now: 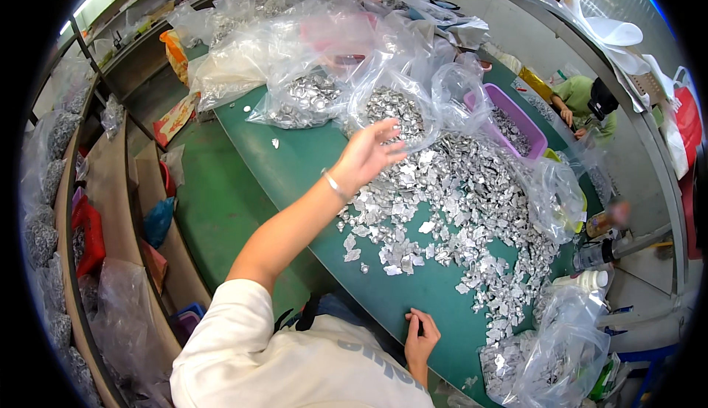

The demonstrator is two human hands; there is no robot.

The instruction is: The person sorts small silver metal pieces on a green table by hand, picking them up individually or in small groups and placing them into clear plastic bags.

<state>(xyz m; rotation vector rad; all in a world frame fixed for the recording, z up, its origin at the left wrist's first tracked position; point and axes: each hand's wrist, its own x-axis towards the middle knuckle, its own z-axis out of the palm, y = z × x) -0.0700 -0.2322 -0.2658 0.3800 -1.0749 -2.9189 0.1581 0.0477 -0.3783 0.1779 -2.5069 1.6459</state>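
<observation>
My left hand (369,156) reaches out over the near side of an opened clear plastic bag (420,124) filled with small silver metal pieces (391,106). Its fingers are spread and nothing shows in them. Close by my body, at the table's near edge, my right hand (420,336) is closed, fingers curled toward the thumb. Anything inside it is hidden. Between and beyond the hands, a wide heap of flat, irregular silver metal pieces (457,194) covers much of the green table (361,305). A few pieces lie apart at the heap's near edge.
Left of the opened bag stands another clear bag (306,102) of round silver pieces. A purple basket (520,113) holds more pieces. Bags (546,364) lie at the right front. A person in green (582,102) sits across the table; shelves (110,209) line the left.
</observation>
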